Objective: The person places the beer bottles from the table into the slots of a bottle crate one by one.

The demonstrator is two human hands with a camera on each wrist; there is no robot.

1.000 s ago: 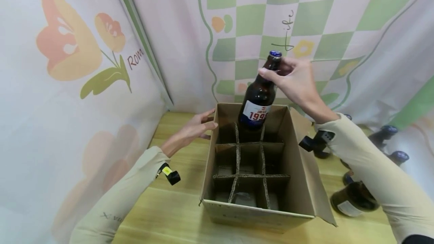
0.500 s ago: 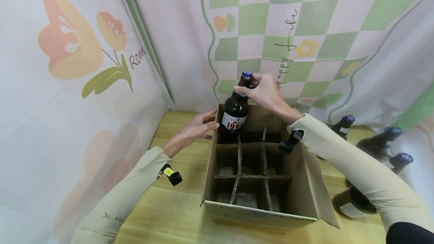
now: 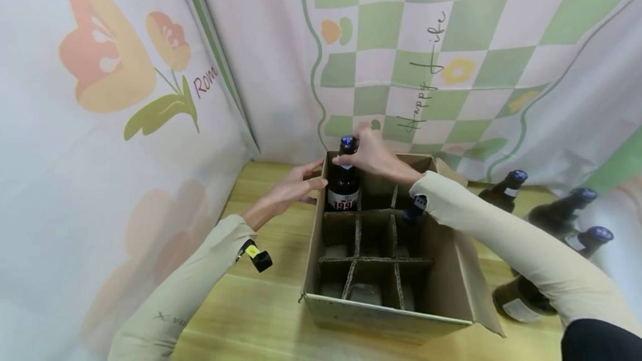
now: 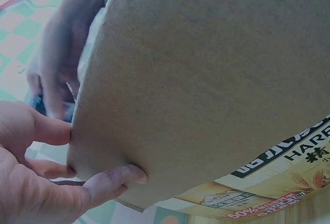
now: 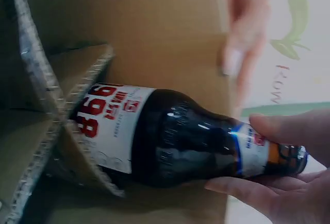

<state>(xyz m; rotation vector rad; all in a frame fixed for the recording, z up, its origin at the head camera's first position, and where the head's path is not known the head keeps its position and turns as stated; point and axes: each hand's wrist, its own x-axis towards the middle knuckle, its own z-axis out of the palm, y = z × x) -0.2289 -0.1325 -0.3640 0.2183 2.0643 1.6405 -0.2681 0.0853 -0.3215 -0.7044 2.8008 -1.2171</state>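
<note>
My right hand (image 3: 373,154) grips a dark beer bottle (image 3: 343,185) by the neck, thumb on one side and fingers on the other. The bottle, with a blue cap and a white label reading 1998, stands upright, partly down in the far-left compartment of a cardboard box (image 3: 391,316). In the right wrist view the bottle's lower end (image 5: 111,123) lies between the cardboard dividers (image 5: 62,113). My left hand (image 3: 293,187) holds the box at its far-left corner; in the left wrist view the thumb presses the plain brown panel (image 4: 196,80), fingers at its edge.
Several more bottles stand on the wooden table (image 3: 246,316) right of the box, including a near one (image 3: 521,299) beside the right sleeve. An open flap (image 3: 478,283) juts out from the box's right side. Patterned curtains (image 3: 281,60) hang behind and at left.
My right hand has carried the bottle left and down, from above the far-middle part of the box into the far-left compartment. My left hand has stayed at the box corner.
</note>
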